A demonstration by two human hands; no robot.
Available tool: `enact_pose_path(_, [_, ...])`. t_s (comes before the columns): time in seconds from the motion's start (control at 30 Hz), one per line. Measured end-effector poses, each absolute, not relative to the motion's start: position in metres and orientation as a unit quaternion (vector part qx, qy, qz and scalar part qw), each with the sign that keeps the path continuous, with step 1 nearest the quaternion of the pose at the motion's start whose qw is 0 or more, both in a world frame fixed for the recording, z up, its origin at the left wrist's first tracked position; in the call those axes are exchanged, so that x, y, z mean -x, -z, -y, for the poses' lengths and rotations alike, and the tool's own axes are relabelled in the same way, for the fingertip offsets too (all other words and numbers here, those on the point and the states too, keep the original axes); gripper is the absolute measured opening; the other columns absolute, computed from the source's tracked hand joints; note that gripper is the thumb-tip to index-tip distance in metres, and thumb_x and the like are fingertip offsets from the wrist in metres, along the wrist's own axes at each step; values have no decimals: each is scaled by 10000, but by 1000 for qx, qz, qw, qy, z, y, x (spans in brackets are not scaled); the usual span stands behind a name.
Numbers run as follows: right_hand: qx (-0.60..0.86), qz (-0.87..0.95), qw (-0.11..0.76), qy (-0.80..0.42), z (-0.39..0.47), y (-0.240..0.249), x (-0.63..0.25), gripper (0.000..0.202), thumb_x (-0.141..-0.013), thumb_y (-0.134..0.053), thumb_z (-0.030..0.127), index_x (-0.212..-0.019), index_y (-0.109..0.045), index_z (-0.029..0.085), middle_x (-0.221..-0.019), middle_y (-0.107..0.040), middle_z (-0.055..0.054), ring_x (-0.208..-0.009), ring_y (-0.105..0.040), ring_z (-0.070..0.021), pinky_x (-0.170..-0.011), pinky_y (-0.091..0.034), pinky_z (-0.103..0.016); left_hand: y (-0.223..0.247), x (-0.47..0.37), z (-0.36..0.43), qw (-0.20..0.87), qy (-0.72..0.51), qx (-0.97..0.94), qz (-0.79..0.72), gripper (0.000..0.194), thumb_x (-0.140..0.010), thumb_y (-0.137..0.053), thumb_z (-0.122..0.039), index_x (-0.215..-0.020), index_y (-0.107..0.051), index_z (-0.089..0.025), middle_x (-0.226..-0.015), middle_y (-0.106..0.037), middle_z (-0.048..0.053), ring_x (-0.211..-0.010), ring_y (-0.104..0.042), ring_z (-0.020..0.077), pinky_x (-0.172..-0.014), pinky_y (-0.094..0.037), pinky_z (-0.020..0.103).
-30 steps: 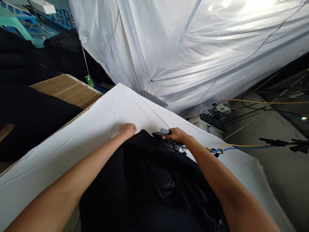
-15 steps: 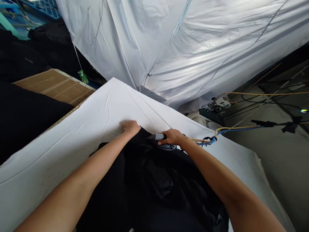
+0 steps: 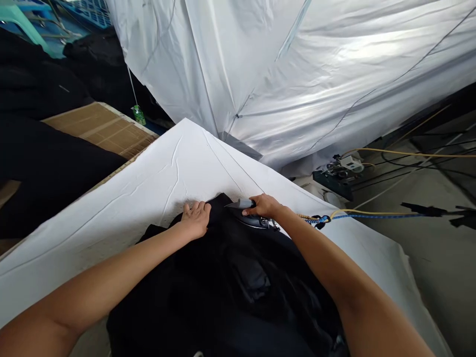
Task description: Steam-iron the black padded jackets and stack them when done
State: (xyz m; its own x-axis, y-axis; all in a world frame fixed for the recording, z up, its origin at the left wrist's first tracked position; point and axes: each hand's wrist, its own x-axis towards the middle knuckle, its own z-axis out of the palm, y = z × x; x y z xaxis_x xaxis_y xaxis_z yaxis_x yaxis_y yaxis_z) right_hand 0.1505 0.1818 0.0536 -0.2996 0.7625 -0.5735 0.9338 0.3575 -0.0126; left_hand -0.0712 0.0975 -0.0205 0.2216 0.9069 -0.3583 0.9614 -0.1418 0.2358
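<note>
Black cloth (image 3: 208, 292) lies bunched over the white-covered table (image 3: 148, 173) and down toward me. My left hand (image 3: 196, 218) rests on the cloth's far left edge, palm down, with its fingers apart. To the right, my right hand (image 3: 263, 206) is wrapped round the grey handle of an iron (image 3: 243, 204). The iron's dark base sits on the cloth near its far right edge. My right fingers partly hide the handle. A blue cord and a yellow hose run from behind the iron to the right.
A silvery sheet (image 3: 327, 74) hangs beyond the table. Cardboard (image 3: 100, 129) and dark fabric (image 3: 48, 163) lie at the left. Cables and a small machine (image 3: 344, 171) are at the right. A green tag (image 3: 139, 115) hangs on a string.
My left hand has moved back and left along the cloth edge and spread its fingers. A cloth corner now shows between the hands. The view has shifted slightly.
</note>
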Motion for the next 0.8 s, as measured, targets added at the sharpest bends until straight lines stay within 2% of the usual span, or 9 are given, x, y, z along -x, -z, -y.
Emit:
enact_pose_path(0.17, [-514, -795, 278, 164, -178, -54, -145, 616, -600, -500, 760, -953, -642, 276, -830, -659, -32, -802, -593, -213, -583, -353, -238, 19, 76, -99, 224, 58, -750, -620, 475, -658, -604, -264, -1092, -439, -163, -1151, -472, 140, -1114, -372, 292, -900, -286, 473])
enact_pose_path(0.33, [-478, -807, 315, 146, -167, -56, -136, 636, -531, -563, 754, -974, -650, 306, -834, -664, -34, -836, -600, -241, -628, -370, -257, 27, 83, -101, 243, -16, -721, -648, 399, -754, -490, -447, -1044, -462, -175, -1109, -514, 132, -1076, -424, 279, -867, -324, 424])
enact_pose_path(0.43, [-478, -806, 319, 138, -165, -57, -136, 638, -535, -576, 739, -1000, -646, 308, -855, -664, -38, -862, -595, -247, -647, -373, -259, 27, 81, -107, 198, -59, -662, -721, 493, -754, -475, -501, -1096, -449, -147, -1158, -495, 160, -1098, -423, 303, -863, -334, 404])
enact_pose_path(0.53, [-481, -810, 302, 147, -166, -57, -139, 613, -566, -563, 729, -1008, -643, 313, -851, -665, -29, -854, -596, -236, -638, -370, -251, 23, 77, -114, 228, -16, -627, -745, 642, -645, -585, -552, -1102, -474, -115, -1096, -554, 177, -1081, -453, 333, -882, -328, 419])
enact_pose_path(0.6, [-483, -810, 292, 156, -167, -57, -140, 597, -588, -544, 730, -1005, -643, 314, -842, -666, -23, -840, -598, -229, -624, -368, -248, 21, 77, -119, 283, 24, -630, -723, 582, -636, -596, -544, -1038, -537, -128, -1033, -601, 165, -1038, -500, 331, -857, -352, 411])
enact_pose_path(0.67, [-490, -808, 288, 154, -167, -56, -141, 602, -596, -529, 736, -1007, -640, 310, -842, -665, -26, -834, -596, -230, -615, -368, -252, 22, 80, -123, 322, 37, -639, -698, 442, -683, -564, -487, -975, -585, -156, -1025, -619, 148, -1009, -534, 317, -798, -389, 381])
enact_pose_path(0.8, [-522, -792, 284, 138, -166, -56, -143, 603, -602, -518, 741, -1008, -630, 309, -872, -661, -33, -838, -590, -234, -607, -366, -258, 35, 89, -130, 375, -16, -634, -676, 286, -705, -536, -351, -932, -606, -193, -1000, -638, 98, -912, -590, 251, -687, -414, 300])
